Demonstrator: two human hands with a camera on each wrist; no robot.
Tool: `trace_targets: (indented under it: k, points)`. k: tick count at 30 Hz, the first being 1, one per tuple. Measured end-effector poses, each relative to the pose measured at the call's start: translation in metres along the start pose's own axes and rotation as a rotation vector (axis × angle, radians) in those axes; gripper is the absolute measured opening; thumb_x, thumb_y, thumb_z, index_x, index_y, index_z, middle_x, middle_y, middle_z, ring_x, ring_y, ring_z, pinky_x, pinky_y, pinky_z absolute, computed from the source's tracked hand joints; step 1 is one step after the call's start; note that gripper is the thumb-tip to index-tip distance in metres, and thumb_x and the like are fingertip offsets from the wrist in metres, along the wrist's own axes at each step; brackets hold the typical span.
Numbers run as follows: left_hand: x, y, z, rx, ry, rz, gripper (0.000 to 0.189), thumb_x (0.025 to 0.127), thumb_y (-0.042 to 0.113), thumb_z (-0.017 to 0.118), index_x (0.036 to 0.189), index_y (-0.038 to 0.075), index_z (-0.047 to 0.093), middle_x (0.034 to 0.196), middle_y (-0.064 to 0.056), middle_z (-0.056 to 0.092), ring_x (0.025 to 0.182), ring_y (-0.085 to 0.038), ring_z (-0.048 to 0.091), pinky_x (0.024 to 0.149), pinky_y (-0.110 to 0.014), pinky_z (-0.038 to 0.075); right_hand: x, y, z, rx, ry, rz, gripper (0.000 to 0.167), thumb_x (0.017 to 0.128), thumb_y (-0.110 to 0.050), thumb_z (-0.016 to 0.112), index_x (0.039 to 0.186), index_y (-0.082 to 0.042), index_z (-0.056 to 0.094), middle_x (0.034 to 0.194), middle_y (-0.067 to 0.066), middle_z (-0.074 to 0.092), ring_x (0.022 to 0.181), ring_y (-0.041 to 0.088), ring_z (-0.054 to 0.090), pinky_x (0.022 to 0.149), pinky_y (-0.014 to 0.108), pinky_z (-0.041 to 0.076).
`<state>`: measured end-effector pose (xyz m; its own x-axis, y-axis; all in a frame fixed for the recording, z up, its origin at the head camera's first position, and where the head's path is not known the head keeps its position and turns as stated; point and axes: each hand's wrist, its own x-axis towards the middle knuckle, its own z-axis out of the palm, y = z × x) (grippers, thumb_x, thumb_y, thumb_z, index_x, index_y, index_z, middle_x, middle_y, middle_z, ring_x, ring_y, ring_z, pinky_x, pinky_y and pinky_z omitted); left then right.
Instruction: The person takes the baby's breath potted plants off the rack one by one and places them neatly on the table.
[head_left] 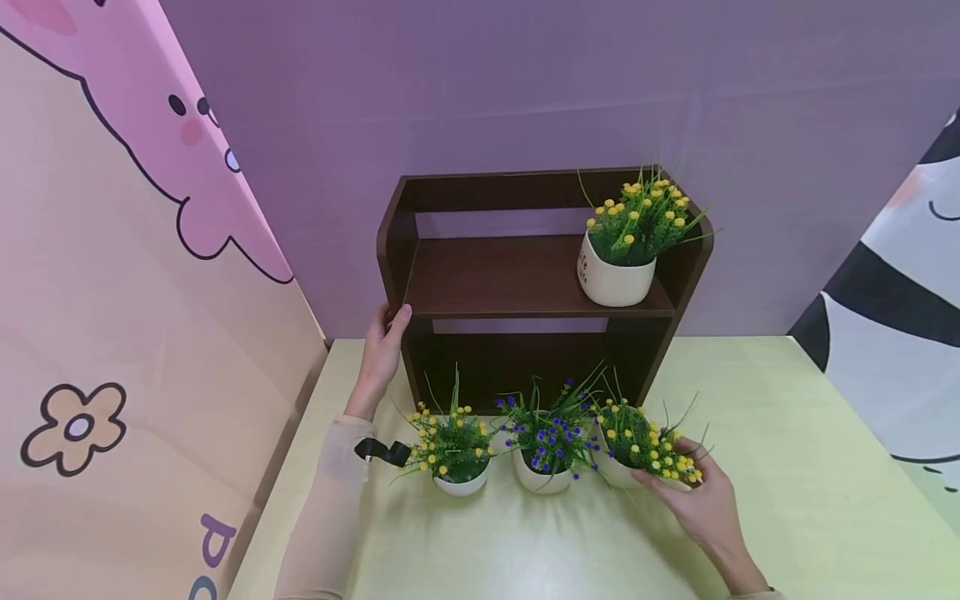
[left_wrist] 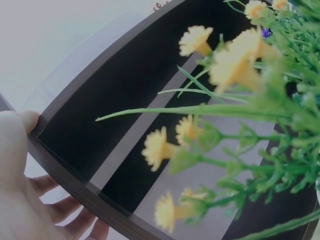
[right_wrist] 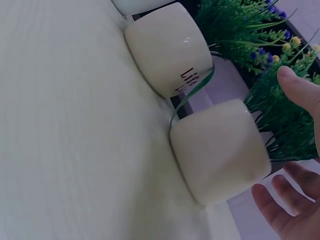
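At the dark brown two-tier shelf [head_left: 487, 275], my left hand [head_left: 384, 354] grips the left side panel, thumb on its front edge and fingers along the outer face. My right hand [head_left: 705, 500] is spread around the yellow flowers of the rightmost potted plant [head_left: 617, 468]. In the right wrist view, thumb and fingers stand on either side of its greenery, above the white pot [right_wrist: 220, 152]. To its left stand a purple-flowered potted plant [head_left: 543, 479] and another yellow-flowered potted plant [head_left: 461, 483], both in front of the shelf.
One more yellow-flowered potted plant [head_left: 617, 279] stands on the upper tier, at the right. The shelf is on a pale yellow table [head_left: 750, 400] against a purple backdrop [head_left: 525, 83]. A cartoon-printed panel [head_left: 150, 317] rises along the left side.
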<state>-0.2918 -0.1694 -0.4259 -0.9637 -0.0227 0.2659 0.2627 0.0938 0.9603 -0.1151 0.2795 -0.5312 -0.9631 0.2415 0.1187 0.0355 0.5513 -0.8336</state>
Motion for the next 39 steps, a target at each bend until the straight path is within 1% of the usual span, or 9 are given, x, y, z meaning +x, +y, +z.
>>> trace_targets:
  k: [2, 3, 6, 8, 11, 13, 16, 27, 39]
  points:
    - [0.0, -0.001, 0.0, 0.008, -0.004, -0.003, 0.057, 0.113, 0.039, 0.05, 0.157, 0.004, 0.04, 0.158, -0.02, 0.047, 0.151, -0.036, 0.043, 0.127, -0.056, 0.034, -0.001, -0.003, -0.002, 0.015, -0.012, -0.011, 0.088, 0.086, -0.028, 0.091, 0.153, 0.004, 0.044, 0.153, 0.034, 0.048, 0.141, 0.051, 0.045, 0.11, 0.074, 0.041]
    - [0.0, -0.001, -0.001, 0.01, -0.007, -0.004, 0.058, 0.113, 0.039, 0.05, 0.157, 0.004, 0.04, 0.158, -0.02, 0.047, 0.152, -0.036, 0.043, 0.128, -0.056, 0.034, -0.002, -0.006, -0.003, 0.017, -0.012, -0.013, 0.088, 0.086, -0.028, 0.09, 0.154, 0.003, 0.044, 0.152, 0.032, 0.05, 0.14, 0.045, 0.046, 0.111, 0.07, 0.042]
    - [0.0, -0.001, -0.001, 0.017, -0.007, -0.004, 0.058, 0.113, 0.041, 0.05, 0.157, 0.004, 0.04, 0.159, -0.02, 0.047, 0.152, -0.037, 0.043, 0.127, -0.056, 0.034, -0.002, -0.013, -0.006, 0.02, 0.01, -0.027, 0.083, 0.088, -0.026, 0.089, 0.155, -0.005, 0.047, 0.15, 0.019, 0.056, 0.133, 0.015, 0.05, 0.104, 0.046, 0.048]
    - [0.0, -0.001, -0.001, 0.02, -0.009, -0.004, 0.059, 0.113, 0.041, 0.05, 0.158, 0.004, 0.039, 0.159, -0.021, 0.046, 0.152, -0.037, 0.043, 0.127, -0.056, 0.034, -0.003, -0.019, -0.009, 0.03, 0.029, -0.049, 0.078, 0.089, -0.025, 0.089, 0.155, -0.012, 0.051, 0.149, 0.004, 0.059, 0.125, -0.005, 0.048, 0.097, 0.029, 0.045]
    - [0.0, 0.0, -0.001, 0.02, -0.008, -0.001, 0.059, 0.113, 0.041, 0.05, 0.158, 0.003, 0.039, 0.159, -0.021, 0.046, 0.152, -0.037, 0.043, 0.127, -0.056, 0.034, -0.001, -0.027, -0.015, 0.059, 0.043, -0.119, 0.074, 0.09, -0.021, 0.088, 0.155, -0.017, 0.052, 0.148, -0.016, 0.058, 0.123, -0.017, 0.045, 0.091, 0.015, 0.043]
    - [0.0, 0.001, -0.002, 0.027, -0.01, -0.001, 0.06, 0.113, 0.041, 0.05, 0.159, 0.003, 0.038, 0.16, -0.021, 0.045, 0.153, -0.038, 0.042, 0.128, -0.056, 0.034, 0.0, -0.032, -0.02, 0.086, 0.044, -0.173, 0.072, 0.091, -0.016, 0.086, 0.155, -0.016, 0.052, 0.146, -0.024, 0.057, 0.125, -0.015, 0.048, 0.091, 0.008, 0.044]
    - [0.0, 0.002, -0.002, 0.035, -0.014, -0.004, 0.061, 0.113, 0.042, 0.049, 0.16, 0.004, 0.036, 0.161, -0.021, 0.045, 0.153, -0.038, 0.042, 0.128, -0.056, 0.033, 0.005, -0.042, -0.029, 0.111, 0.046, -0.226, 0.07, 0.093, -0.011, 0.083, 0.156, -0.015, 0.051, 0.141, -0.03, 0.054, 0.125, -0.012, 0.051, 0.092, 0.004, 0.047]
    - [-0.005, 0.002, -0.002, 0.064, -0.025, -0.038, 0.066, 0.113, 0.044, 0.049, 0.164, 0.005, 0.032, 0.164, -0.02, 0.04, 0.154, -0.038, 0.039, 0.129, -0.057, 0.032, 0.02, -0.063, -0.062, 0.101, 0.063, -0.289, 0.061, 0.096, -0.007, 0.079, 0.152, -0.009, 0.055, 0.136, -0.031, 0.057, 0.122, -0.013, 0.056, 0.092, 0.002, 0.049]
    - [-0.004, 0.006, -0.002, 0.094, -0.026, -0.041, 0.068, 0.113, 0.047, 0.046, 0.164, 0.005, 0.031, 0.166, -0.02, 0.039, 0.156, -0.039, 0.038, 0.129, -0.058, 0.032, 0.036, -0.09, -0.083, 0.119, 0.147, -0.322, 0.048, 0.101, -0.01, 0.073, 0.147, -0.006, 0.061, 0.137, -0.025, 0.065, 0.118, -0.015, 0.063, 0.09, 0.002, 0.049]
